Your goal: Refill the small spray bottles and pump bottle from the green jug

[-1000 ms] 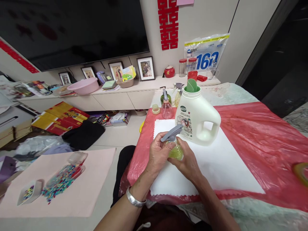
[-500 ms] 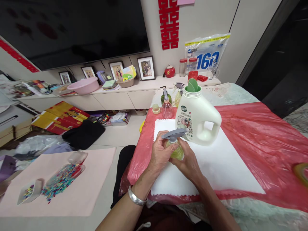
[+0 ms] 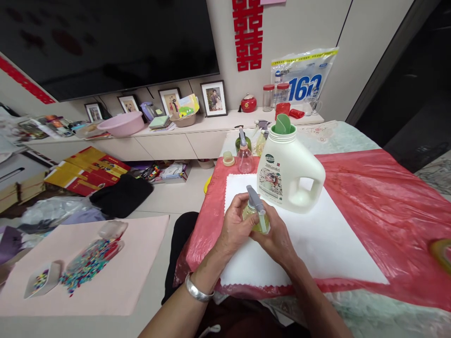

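Note:
Between my two hands is a small spray bottle (image 3: 261, 224) with yellowish-green liquid and a grey trigger head. My left hand (image 3: 237, 224) wraps its left side, thumb across the front. My right hand (image 3: 275, 234) grips it from the right and below. The bottle is held above a white sheet (image 3: 317, 249) with a scalloped edge. Just behind it stands a large pale green jug (image 3: 292, 164) with a side handle and a green scoop-like piece (image 3: 283, 124) in its mouth.
Behind the sheet stand a pink spray bottle (image 3: 244, 160), a pale cap (image 3: 229, 158), a green pump bottle (image 3: 248, 142) and another spray bottle (image 3: 260, 143). Red plastic (image 3: 380, 202) covers the table. At lower left, colourful beads (image 3: 86, 267) lie on a pink board (image 3: 141, 263).
The spray bottle's grey head has turned; its nozzle pointed right before and now faces toward me. Both hands stay around the bottle in nearly the same place.

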A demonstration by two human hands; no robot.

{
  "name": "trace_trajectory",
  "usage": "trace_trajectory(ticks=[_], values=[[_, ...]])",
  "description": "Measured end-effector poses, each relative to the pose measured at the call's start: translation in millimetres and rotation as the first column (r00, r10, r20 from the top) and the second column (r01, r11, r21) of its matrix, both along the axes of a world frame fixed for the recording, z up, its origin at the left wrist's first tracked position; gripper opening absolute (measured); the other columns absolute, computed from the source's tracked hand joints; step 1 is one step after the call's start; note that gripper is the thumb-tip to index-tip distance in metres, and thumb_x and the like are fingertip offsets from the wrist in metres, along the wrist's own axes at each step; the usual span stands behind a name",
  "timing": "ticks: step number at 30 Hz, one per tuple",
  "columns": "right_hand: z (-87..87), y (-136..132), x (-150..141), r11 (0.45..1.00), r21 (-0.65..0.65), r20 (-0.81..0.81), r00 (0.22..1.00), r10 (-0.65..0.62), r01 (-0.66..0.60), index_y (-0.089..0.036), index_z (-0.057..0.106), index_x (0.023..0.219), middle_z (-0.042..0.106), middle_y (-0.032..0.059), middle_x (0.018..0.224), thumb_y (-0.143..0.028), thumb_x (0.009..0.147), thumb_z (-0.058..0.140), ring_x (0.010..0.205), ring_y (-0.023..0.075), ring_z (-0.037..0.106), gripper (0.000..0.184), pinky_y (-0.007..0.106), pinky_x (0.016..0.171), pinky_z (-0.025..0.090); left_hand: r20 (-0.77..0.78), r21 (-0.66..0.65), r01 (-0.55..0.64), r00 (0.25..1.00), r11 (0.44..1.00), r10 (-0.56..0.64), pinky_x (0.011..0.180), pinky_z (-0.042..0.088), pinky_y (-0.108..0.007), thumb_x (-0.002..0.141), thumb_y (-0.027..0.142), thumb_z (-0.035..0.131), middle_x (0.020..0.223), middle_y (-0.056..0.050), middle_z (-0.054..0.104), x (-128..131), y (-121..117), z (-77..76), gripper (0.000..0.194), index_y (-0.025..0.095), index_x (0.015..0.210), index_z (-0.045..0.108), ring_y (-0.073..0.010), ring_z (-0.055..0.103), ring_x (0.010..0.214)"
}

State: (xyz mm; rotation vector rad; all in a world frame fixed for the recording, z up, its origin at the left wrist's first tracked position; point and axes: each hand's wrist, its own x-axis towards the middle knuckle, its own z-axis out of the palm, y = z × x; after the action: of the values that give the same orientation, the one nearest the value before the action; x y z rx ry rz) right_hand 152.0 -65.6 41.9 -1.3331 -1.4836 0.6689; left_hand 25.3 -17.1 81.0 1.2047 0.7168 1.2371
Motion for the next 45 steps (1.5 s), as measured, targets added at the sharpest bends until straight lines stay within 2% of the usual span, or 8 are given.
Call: trace_trajectory(ticks=[4, 13, 20, 26, 31, 35, 39, 45], values=[[-1.3, 0, 0, 1.0, -0.001, 0.005, 1.0, -0.008, 0.008, -0.028, 0.047, 0.146, 0.062, 0.0055, 0.134, -0.028, 0.077, 0.077, 0.123, 0.0278, 0.058, 0.075, 0.046, 0.102, 0.051, -0.044, 0.012, -0.098, 0.994, 0.995, 0.099, 0.098, 0.05, -0.034, 0.06, 0.032, 0.097, 0.099, -0.003, 0.067, 2, 3, 0.5, 0.044, 0.02, 0.094, 0.072, -0.0217, 0.064, 0.102], [0.0, -2, 0, 0.999, -0.04, -0.005, 1.0, -0.005, 0.005, -0.03, 0.044, 0.149, 0.056, 0.0057, 0.144, -0.023, 0.076, 0.076, 0.132, 0.0281, 0.053, 0.08, 0.046, 0.11, 0.046, 0.014, -0.027, 0.002, 1.0, 1.0, -0.002, 0.083, 0.057, -0.033, 0.075, 0.032, 0.086, 0.097, -0.005, 0.076, -3, -1, 4.5, 0.037, 0.021, 0.106, 0.07, -0.0201, 0.071, 0.09], [3.1, -2, 0, 0.997, -0.072, -0.012, 1.0, 0.003, -0.004, -0.031, 0.046, 0.147, 0.058, 0.0044, 0.14, -0.023, 0.076, 0.074, 0.13, 0.0279, 0.054, 0.076, 0.046, 0.107, 0.047, -0.024, 0.013, -0.071, 0.997, 0.997, 0.072, 0.084, 0.054, -0.032, 0.058, 0.018, 0.092, 0.092, -0.001, 0.07, 2, 2, 8.8, 0.036, 0.02, 0.09, 0.074, -0.0186, 0.066, 0.087], [-0.9, -2, 1, 0.997, -0.075, -0.003, 1.0, -0.002, 0.002, -0.03, 0.044, 0.149, 0.057, 0.0053, 0.141, -0.024, 0.075, 0.076, 0.13, 0.0284, 0.053, 0.081, 0.047, 0.108, 0.046, 0.07, -0.142, -0.034, 0.997, 0.989, 0.045, 0.063, 0.051, -0.024, 0.063, 0.026, 0.092, 0.087, -0.002, 0.075, 2, 3, 7.0, 0.039, 0.021, 0.097, 0.074, -0.0142, 0.065, 0.071], [-3.4, -2, 2, 0.998, -0.067, -0.013, 1.0, -0.002, 0.001, -0.029, 0.042, 0.151, 0.055, 0.0059, 0.144, -0.025, 0.076, 0.074, 0.133, 0.0279, 0.051, 0.081, 0.047, 0.111, 0.045, 0.115, -0.164, -0.023, 0.993, 0.986, 0.042, 0.058, 0.048, -0.024, 0.063, 0.037, 0.093, 0.088, -0.005, 0.078, 3, 0, 6.2, 0.041, 0.019, 0.093, 0.071, -0.0116, 0.061, 0.062], [-2.8, -2, 1, 0.997, -0.079, -0.023, 1.0, -0.007, 0.005, -0.028, 0.043, 0.15, 0.056, 0.0057, 0.143, -0.024, 0.075, 0.074, 0.133, 0.0276, 0.052, 0.082, 0.047, 0.111, 0.044, 0.018, -0.188, -0.049, 0.998, 0.981, 0.054, 0.063, 0.049, -0.026, 0.059, 0.026, 0.092, 0.078, 0.0, 0.074, 6, -2, 11.1, 0.038, 0.02, 0.089, 0.069, -0.0131, 0.061, 0.064], [-2.1, -2, 1, 0.996, -0.087, -0.015, 1.0, -0.009, 0.008, -0.027, 0.043, 0.15, 0.057, 0.0066, 0.142, -0.025, 0.075, 0.075, 0.132, 0.0282, 0.052, 0.082, 0.047, 0.11, 0.045, -0.053, -0.168, -0.085, 0.996, 0.982, 0.077, 0.069, 0.05, -0.029, 0.062, 0.024, 0.088, 0.078, 0.0, 0.072, 6, -2, 9.5, 0.032, 0.02, 0.088, 0.07, -0.0156, 0.064, 0.07], [-2.9, -3, 2, 0.996, -0.091, -0.024, 1.0, -0.006, 0.004, -0.025, 0.043, 0.15, 0.055, 0.0083, 0.144, -0.028, 0.076, 0.074, 0.134, 0.0291, 0.051, 0.08, 0.05, 0.113, 0.043, -0.015, -0.037, -0.005, 1.0, 0.999, 0.004, 0.067, 0.051, -0.033, 0.074, 0.047, 0.081, 0.077, -0.002, 0.07, 2, 2, -5.8, 0.033, 0.021, 0.093, 0.073, -0.0178, 0.06, 0.068]])
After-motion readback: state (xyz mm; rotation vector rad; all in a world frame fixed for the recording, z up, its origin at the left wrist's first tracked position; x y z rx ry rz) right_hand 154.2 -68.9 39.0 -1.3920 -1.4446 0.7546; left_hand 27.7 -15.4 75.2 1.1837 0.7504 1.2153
